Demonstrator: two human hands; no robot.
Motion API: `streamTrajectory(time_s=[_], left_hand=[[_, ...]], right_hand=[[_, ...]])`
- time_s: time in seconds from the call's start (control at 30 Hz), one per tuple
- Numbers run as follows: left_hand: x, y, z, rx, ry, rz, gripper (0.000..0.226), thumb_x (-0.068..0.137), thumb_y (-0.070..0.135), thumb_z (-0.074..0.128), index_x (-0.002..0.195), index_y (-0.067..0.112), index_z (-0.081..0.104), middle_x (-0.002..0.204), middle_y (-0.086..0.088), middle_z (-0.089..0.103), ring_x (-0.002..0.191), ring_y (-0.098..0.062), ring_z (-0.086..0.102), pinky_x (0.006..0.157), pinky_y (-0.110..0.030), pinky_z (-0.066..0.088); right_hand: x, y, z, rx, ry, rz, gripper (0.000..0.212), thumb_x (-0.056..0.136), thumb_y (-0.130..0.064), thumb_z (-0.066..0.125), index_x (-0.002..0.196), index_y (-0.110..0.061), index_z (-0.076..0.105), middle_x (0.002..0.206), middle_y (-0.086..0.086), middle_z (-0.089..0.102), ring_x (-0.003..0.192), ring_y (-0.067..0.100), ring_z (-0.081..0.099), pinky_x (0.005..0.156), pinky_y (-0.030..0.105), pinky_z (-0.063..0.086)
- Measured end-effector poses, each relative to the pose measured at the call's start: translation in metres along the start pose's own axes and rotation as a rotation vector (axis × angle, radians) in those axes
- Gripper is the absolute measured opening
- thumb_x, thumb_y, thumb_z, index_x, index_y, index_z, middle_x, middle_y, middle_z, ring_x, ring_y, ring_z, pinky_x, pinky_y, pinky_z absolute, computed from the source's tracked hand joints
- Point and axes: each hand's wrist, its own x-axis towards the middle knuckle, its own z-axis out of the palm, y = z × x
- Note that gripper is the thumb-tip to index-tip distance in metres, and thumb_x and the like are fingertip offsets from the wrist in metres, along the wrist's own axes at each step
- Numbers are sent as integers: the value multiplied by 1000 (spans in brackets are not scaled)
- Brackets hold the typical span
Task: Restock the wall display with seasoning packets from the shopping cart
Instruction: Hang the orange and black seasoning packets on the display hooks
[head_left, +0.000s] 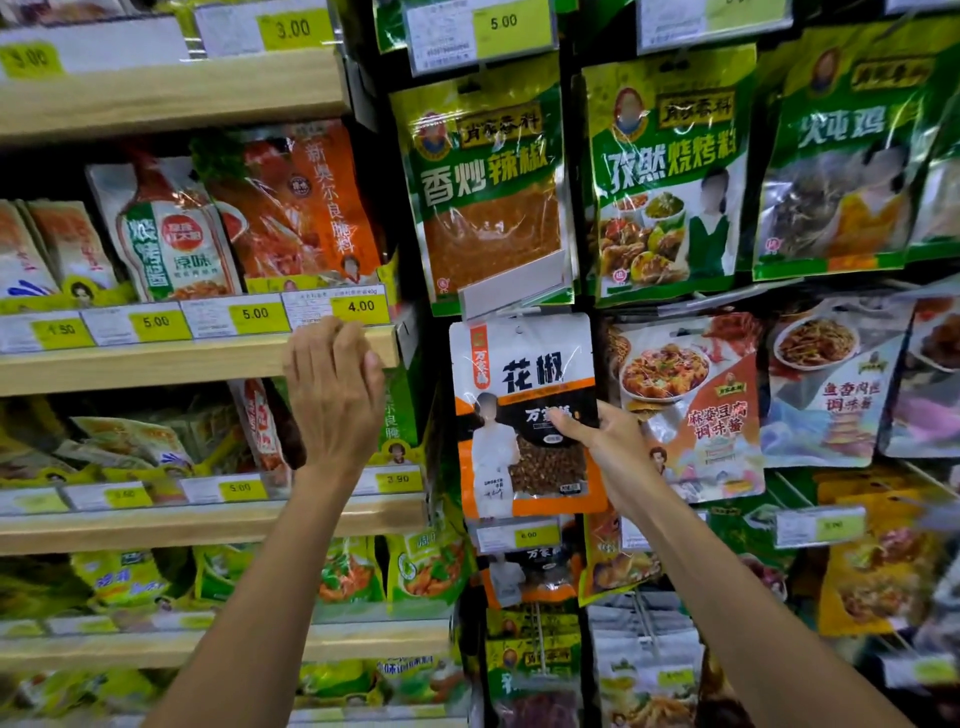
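Note:
A white, orange and black seasoning packet with dark peppercorns in its window hangs upright against the wall display, just under a blank tag holder. My right hand pinches the packet at its right edge, thumb across the front. My left hand is raised in front of the wooden shelf, fingers loosely curled near the 4.00 price tag, holding nothing. The shopping cart is out of view.
Green packets hang in the row above; sauce packets hang to the right. More of the same peppercorn packets hang below a 6.00 tag. Wooden shelves on the left carry orange and green packets behind price tags.

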Motion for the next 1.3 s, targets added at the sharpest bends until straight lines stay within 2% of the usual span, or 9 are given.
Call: streamTrajectory(time_s=[0.23, 0.33, 0.47, 0.6, 0.83, 0.97, 1.1, 1.23, 1.3], left_hand=[[0, -1, -2, -9, -13, 9, 24, 98, 17, 39, 112, 2, 50, 109, -26, 58, 107, -35, 44, 100, -46, 34], [0, -1, -4, 3, -40, 1, 24, 97, 17, 40, 113, 2, 51, 110, -25, 57, 108, -35, 44, 101, -46, 34], [1, 2, -10, 23, -101, -7, 25, 98, 17, 41, 112, 1, 53, 112, -25, 57, 109, -35, 44, 102, -46, 34], [5, 7, -21, 15, -143, -23, 28, 97, 17, 43, 112, -2, 57, 115, -24, 57, 110, -38, 48, 104, -45, 33], [-24, 48, -44, -116, -140, -62, 27, 96, 8, 45, 116, -5, 55, 117, -24, 57, 113, -35, 48, 103, -44, 36], [-72, 100, -58, -357, -390, -182, 23, 96, 8, 44, 109, -3, 60, 104, -19, 62, 98, -33, 55, 86, -43, 44], [-128, 182, -78, -762, -832, -598, 22, 102, 17, 40, 99, 14, 61, 76, -4, 63, 66, -20, 59, 59, -37, 46], [-184, 278, -100, -977, -1119, -927, 25, 102, 10, 40, 90, 10, 62, 77, -2, 67, 68, -24, 63, 65, -39, 50], [-211, 330, -110, -1023, -1209, -1064, 26, 100, 3, 40, 90, 0, 63, 74, -2, 66, 62, -9, 64, 62, -29, 52]], right_hand=[[30, -3, 13, -15, 61, 49, 22, 85, -17, 70, 105, -8, 68, 107, 6, 70, 109, 22, 62, 92, 33, 47], [49, -2, 19, -68, 123, 42, 41, 89, -18, 67, 125, -2, 58, 127, 13, 61, 123, 27, 53, 107, 43, 40], [64, 3, 24, -131, 195, 46, 46, 97, -22, 55, 136, 1, 48, 137, 13, 52, 130, 29, 46, 103, 35, 38], [57, 4, 22, -295, 261, 61, 40, 101, -27, 44, 129, 1, 52, 126, 18, 59, 119, 35, 53, 87, 34, 42], [-30, 4, 0, -374, 296, -89, 30, 100, -21, 46, 127, -7, 52, 123, 8, 58, 113, 20, 55, 96, 30, 44], [-89, 25, -37, -360, 260, -32, 25, 101, -32, 46, 111, -15, 61, 101, 3, 65, 91, 18, 61, 83, 38, 52], [-161, 62, -110, -311, 326, 89, 22, 99, -30, 47, 99, -18, 65, 89, 4, 68, 84, 24, 66, 76, 41, 54], [-249, 91, -191, -268, 533, 262, 21, 99, -20, 49, 86, -19, 66, 79, 5, 71, 74, 22, 68, 71, 43, 54], [-297, 101, -234, -267, 612, 333, 21, 98, -15, 50, 87, -11, 66, 82, 10, 72, 74, 21, 69, 72, 36, 55]])
